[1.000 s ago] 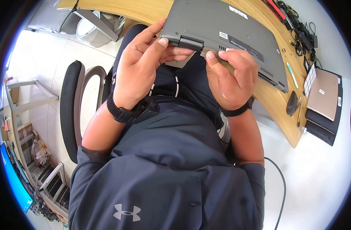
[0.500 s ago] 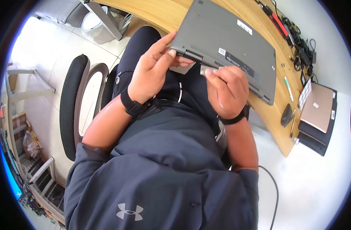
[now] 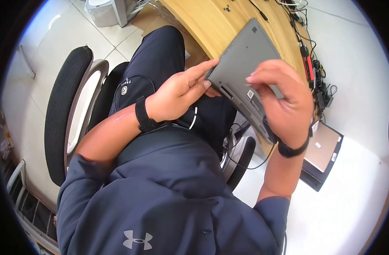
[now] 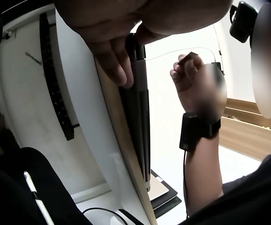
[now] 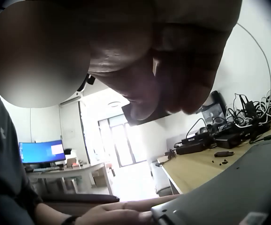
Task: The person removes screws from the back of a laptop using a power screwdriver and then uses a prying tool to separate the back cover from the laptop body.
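A grey laptop [image 3: 241, 55] lies underside up, with vents and labels showing along its hinge side. My left hand [image 3: 173, 95] holds it at the near left corner, thumb on top and fingers beneath. In the left wrist view the laptop appears edge-on, the left hand's fingers [image 4: 119, 61] at its side. Raised above the underside is my right hand [image 3: 288, 102], apart from the laptop. Its thumb and fingers pinch a small flat dark piece [image 4: 188, 58], also visible in the right wrist view; I cannot tell its kind.
The wooden desk [image 3: 194, 25] carries tiny dark screws [image 3: 227, 8] and tangled black cables with chargers [image 5: 220, 136] along the wall. A rose-gold laptop [image 3: 322, 148] sits at the right. A chair armrest [image 3: 69, 114] stands on the left, a bin [image 3: 101, 12] beyond.
My right hand has risen from the laptop's hinge edge, carrying the small piece up and right. The laptop appears more steeply turned, its left corner still held by my left hand.
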`<state>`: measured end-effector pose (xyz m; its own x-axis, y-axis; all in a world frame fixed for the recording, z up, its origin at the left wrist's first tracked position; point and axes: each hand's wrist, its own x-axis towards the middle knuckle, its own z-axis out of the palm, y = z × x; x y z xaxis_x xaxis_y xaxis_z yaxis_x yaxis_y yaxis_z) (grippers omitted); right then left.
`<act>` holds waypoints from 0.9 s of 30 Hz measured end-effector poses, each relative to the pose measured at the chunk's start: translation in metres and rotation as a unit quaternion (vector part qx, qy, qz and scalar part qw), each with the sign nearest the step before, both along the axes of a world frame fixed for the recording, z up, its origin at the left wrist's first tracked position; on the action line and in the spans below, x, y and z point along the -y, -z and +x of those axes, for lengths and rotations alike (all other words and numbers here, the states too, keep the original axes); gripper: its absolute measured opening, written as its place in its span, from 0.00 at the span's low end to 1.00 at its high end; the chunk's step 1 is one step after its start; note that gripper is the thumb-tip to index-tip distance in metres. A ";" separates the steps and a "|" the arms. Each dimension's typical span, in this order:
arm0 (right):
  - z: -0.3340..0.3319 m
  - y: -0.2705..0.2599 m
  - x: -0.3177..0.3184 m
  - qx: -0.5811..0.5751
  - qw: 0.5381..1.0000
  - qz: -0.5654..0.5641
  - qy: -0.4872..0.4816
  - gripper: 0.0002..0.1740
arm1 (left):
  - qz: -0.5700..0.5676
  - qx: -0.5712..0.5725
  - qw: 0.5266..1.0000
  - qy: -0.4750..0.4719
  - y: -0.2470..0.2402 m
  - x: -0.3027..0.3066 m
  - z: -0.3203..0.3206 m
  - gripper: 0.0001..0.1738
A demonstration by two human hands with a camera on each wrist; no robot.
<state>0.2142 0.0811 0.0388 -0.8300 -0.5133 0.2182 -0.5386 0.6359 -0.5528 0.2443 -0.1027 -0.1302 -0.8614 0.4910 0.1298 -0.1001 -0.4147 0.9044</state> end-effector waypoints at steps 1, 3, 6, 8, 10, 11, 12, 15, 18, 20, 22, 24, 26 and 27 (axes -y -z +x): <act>-0.010 0.007 0.005 0.024 0.999 0.013 -0.030 0.12 | -0.003 0.007 1.000 0.002 0.000 0.001 -0.002 0.28; -0.026 0.020 0.011 0.059 0.994 0.041 -0.077 0.12 | -0.025 0.006 1.000 0.007 -0.007 0.009 -0.007 0.28; -0.048 0.031 0.020 0.041 0.985 0.090 -0.140 0.12 | -0.033 0.015 0.999 0.010 -0.004 0.011 -0.010 0.29; -0.059 0.036 0.020 0.067 0.982 0.098 -0.148 0.13 | -0.014 -0.010 1.000 -0.018 -0.001 0.011 -0.013 0.29; -0.066 0.037 0.023 0.056 0.977 0.114 -0.173 0.13 | -0.014 0.001 1.000 0.003 -0.003 0.017 -0.016 0.29; -0.069 0.038 0.024 0.061 0.975 0.117 -0.178 0.13 | -0.017 0.008 0.999 0.029 -0.003 0.020 -0.018 0.30; -0.072 0.039 0.025 0.064 0.974 0.119 -0.183 0.14 | -0.013 0.013 1.000 0.025 -0.003 0.022 -0.020 0.30; -0.076 0.040 0.029 0.074 0.970 0.125 -0.195 0.15 | -0.033 -0.029 0.999 0.014 -0.001 0.024 -0.022 0.31; -0.079 0.039 0.031 0.081 0.968 0.128 -0.200 0.15 | -0.078 -0.071 0.994 0.004 0.002 0.027 -0.024 0.32; -0.081 0.038 0.032 0.086 0.967 0.129 -0.202 0.16 | -0.064 -0.073 0.995 -0.007 0.003 0.026 -0.025 0.33; -0.082 0.036 0.033 0.085 0.966 0.136 -0.202 0.16 | -0.051 -0.077 0.996 -0.017 0.003 0.026 -0.026 0.34; -0.082 0.036 0.034 0.088 0.966 0.135 -0.202 0.16 | -0.086 -0.083 0.993 0.000 0.001 0.030 -0.027 0.34; -0.083 0.036 0.035 0.088 0.966 0.133 -0.201 0.16 | -0.072 -0.088 0.993 -0.016 0.005 0.026 -0.026 0.34; -0.083 0.036 0.036 0.088 0.967 0.134 -0.199 0.16 | -0.059 -0.094 0.993 -0.031 0.006 0.025 -0.025 0.34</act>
<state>0.1313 0.0454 0.0024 -0.5678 -0.8178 -0.0942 -0.6821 0.5315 -0.5023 0.2191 -0.1278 -0.1362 -0.8561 0.4596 0.2363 0.0981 -0.3045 0.9475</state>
